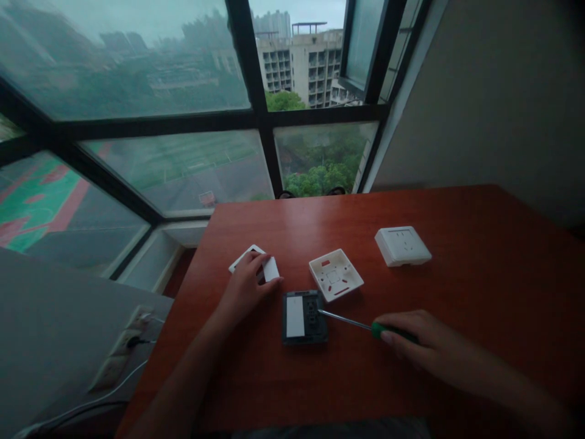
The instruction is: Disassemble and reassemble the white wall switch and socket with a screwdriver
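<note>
My left hand (251,275) pinches a small white rectangular switch rocker (271,269) between thumb and fingers. Just behind it lies a white square frame (247,251), partly covered by the hand. My right hand (425,341) is wrapped round the green handle of a screwdriver (347,319), whose metal shaft points left. Its tip is at the bare right half of a dark grey switch body (305,334); whether it touches, I cannot tell. A white rocker covers the left half of that body. A white open mounting box (336,275) lies just behind it.
A white socket unit (403,246) sits at the back right of the red-brown table (479,292). Large dark-framed windows (262,116) rise beyond the far edge. At the lower left, wall sockets (123,341) have cables plugged in.
</note>
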Tool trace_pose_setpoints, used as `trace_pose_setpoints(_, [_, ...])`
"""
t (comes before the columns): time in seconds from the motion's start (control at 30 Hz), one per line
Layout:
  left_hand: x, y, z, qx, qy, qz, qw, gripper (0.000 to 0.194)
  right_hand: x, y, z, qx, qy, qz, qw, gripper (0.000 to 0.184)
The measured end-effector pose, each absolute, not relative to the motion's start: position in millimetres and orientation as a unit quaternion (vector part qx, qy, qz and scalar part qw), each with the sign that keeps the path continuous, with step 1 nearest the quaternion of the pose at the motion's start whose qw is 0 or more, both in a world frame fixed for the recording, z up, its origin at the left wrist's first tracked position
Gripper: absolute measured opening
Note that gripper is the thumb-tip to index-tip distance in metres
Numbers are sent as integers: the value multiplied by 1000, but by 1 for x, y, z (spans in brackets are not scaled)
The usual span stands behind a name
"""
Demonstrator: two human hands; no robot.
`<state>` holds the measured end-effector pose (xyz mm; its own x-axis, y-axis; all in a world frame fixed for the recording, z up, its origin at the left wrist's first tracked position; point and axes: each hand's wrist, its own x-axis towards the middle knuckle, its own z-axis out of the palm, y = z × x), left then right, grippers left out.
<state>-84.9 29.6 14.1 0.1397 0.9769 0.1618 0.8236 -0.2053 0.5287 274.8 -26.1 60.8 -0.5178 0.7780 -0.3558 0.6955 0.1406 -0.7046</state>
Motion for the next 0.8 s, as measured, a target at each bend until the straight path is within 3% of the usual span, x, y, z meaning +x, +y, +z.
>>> trace_pose_setpoints(0.4, [-44, 41, 21, 779, 544, 246, 194, 48, 270, -25, 73, -486, -790, 374, 23, 34])
trace_pose_setpoints(0.63, [-51, 0, 44, 764, 551, 271, 197, 43, 259, -21, 89, -471, -802, 367, 4, 25])
trace_pose_setpoints(0.8, [-49, -38, 41, 749, 547, 242, 285, 67, 243, -14, 106, -449, -819, 357, -16, 18])
